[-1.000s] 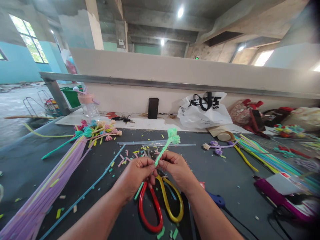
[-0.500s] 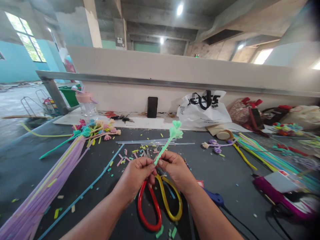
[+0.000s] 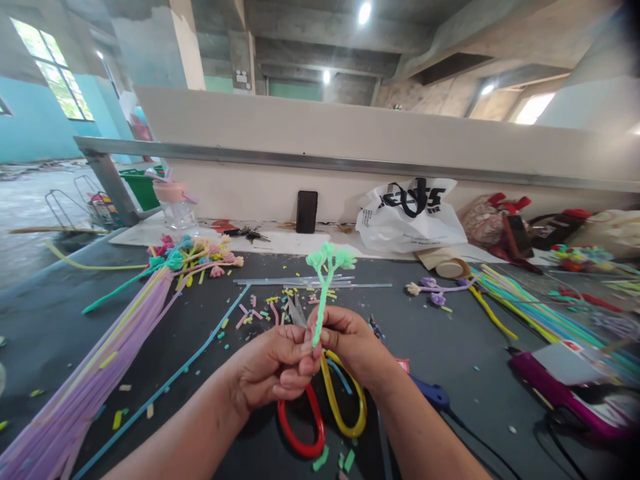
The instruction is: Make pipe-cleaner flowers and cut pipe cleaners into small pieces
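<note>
A mint-green pipe-cleaner flower (image 3: 325, 287) stands nearly upright between my hands, its twisted stem topped by several fluffy heads. My left hand (image 3: 277, 363) pinches the bottom of the stem between thumb and fingers. From the other side, my right hand (image 3: 347, 337) grips the stem slightly higher, its fingers closed. Beneath both hands lie scissors (image 3: 345, 400) with one red and one yellow handle; their blades point away from me and are partly covered by my fingers.
Purple pipe cleaners (image 3: 125, 340) with fluffy flower heads lie at left, a blue strip (image 3: 190, 360) beside them. Small cut bits litter the dark table. At right are a magenta tool (image 3: 560, 393), a blue-handled corded tool (image 3: 430, 393) and more pipe cleaners (image 3: 515, 300). A phone (image 3: 307, 212) leans at the back.
The green flower has turned from leaning right to nearly upright, and its heads now show spread apart. Both hands have stayed at the stem, with the left fingers shifted around its base.
</note>
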`<state>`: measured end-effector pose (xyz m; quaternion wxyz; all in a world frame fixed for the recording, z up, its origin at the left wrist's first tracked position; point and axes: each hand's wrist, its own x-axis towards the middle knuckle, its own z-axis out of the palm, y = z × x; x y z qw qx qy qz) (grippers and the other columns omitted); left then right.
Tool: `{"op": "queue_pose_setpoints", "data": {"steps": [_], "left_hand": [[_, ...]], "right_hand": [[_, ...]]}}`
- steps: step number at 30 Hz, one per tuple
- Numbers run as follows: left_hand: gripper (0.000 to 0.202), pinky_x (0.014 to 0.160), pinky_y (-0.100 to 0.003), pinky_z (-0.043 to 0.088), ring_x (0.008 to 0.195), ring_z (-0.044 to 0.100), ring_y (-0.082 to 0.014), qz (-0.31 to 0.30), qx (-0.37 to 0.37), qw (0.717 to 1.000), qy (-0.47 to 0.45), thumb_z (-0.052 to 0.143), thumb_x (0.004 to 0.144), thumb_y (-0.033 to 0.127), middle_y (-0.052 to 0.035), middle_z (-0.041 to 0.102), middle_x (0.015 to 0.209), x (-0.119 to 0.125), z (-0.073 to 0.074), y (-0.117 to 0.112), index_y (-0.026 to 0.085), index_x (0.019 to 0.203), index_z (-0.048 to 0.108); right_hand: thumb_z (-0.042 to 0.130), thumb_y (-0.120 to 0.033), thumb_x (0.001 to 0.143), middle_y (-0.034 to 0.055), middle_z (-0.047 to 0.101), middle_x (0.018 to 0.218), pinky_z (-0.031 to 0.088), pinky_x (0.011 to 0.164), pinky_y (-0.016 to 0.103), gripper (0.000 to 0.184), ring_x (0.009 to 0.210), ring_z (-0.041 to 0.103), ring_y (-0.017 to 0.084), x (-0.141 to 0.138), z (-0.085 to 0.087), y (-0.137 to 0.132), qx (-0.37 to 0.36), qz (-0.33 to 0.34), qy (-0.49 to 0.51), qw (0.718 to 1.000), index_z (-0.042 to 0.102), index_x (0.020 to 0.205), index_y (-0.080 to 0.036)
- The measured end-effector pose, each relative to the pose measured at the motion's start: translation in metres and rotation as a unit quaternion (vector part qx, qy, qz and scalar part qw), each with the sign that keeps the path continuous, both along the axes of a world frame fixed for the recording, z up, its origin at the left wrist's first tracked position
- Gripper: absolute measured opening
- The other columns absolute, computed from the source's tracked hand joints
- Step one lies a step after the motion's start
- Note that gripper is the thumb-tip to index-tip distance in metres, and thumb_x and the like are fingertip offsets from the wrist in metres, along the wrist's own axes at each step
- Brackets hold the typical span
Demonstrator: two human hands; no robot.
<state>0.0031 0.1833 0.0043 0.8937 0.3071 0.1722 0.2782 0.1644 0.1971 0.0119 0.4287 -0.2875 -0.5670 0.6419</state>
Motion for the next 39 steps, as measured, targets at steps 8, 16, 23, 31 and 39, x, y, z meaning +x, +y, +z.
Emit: {"op": "queue_pose_setpoints", "data": {"steps": [8, 16, 23, 31, 39], "left_hand": [[0.011, 0.042, -0.015, 0.035, 0.042, 0.044, -0.0035, 0.271, 0.143, 0.938, 0.162, 0.062, 0.071, 0.021, 0.0025, 0.053, 0.057, 0.015, 0.003, 0.002, 0.013, 0.076, 0.056], [0.011, 0.048, -0.020, 0.041, 0.042, 0.050, -0.0087, 0.373, 0.330, 0.766, 0.406, 0.053, 0.074, 0.021, 0.0044, 0.051, 0.044, 0.020, 0.001, 0.000, 0.016, 0.065, 0.057], [0.019, 0.035, -0.017, 0.033, 0.034, 0.040, -0.0053, 0.275, 0.204, 0.909, 0.238, 0.055, 0.073, 0.026, 0.0038, 0.050, 0.046, 0.015, 0.002, -0.001, 0.015, 0.059, 0.051], [0.008, 0.029, -0.013, 0.022, 0.032, 0.032, -0.0007, 0.080, 0.052, 0.993, 0.065, 0.062, 0.070, 0.018, 0.0030, 0.050, 0.052, 0.004, 0.003, -0.001, 0.012, 0.069, 0.057], [0.008, 0.029, -0.012, 0.022, 0.032, 0.033, -0.0001, 0.082, 0.055, 0.993, 0.066, 0.061, 0.073, 0.018, 0.0026, 0.049, 0.053, 0.000, 0.003, 0.001, 0.011, 0.070, 0.058]], "right_hand": [[0.062, -0.028, 0.071, -0.0010, 0.057, 0.064, 0.040, 0.063, 0.025, 0.012, 0.061, 0.050, 0.012, 0.000, -0.007, 0.009, 0.072, -0.155, -0.096, 0.981, 0.062, 0.072, -0.016], [0.057, -0.024, 0.069, 0.0027, 0.062, 0.071, 0.042, 0.068, 0.029, 0.010, 0.072, 0.055, 0.018, -0.002, -0.016, 0.013, 0.144, -0.236, -0.212, 0.937, 0.063, 0.072, -0.016], [0.057, -0.022, 0.074, -0.0016, 0.053, 0.063, 0.039, 0.062, 0.025, 0.006, 0.062, 0.048, 0.013, -0.001, -0.013, 0.009, 0.147, -0.175, -0.157, 0.961, 0.057, 0.070, -0.018], [0.063, -0.028, 0.073, -0.0022, 0.048, 0.064, 0.036, 0.060, 0.024, 0.016, 0.061, 0.044, 0.011, 0.001, -0.004, 0.005, 0.122, -0.080, -0.068, 0.987, 0.053, 0.066, -0.018], [0.067, -0.031, 0.070, -0.0016, 0.054, 0.068, 0.038, 0.064, 0.025, 0.018, 0.062, 0.048, 0.011, -0.001, 0.000, 0.004, 0.038, -0.018, -0.006, 0.999, 0.060, 0.078, -0.017]]}}
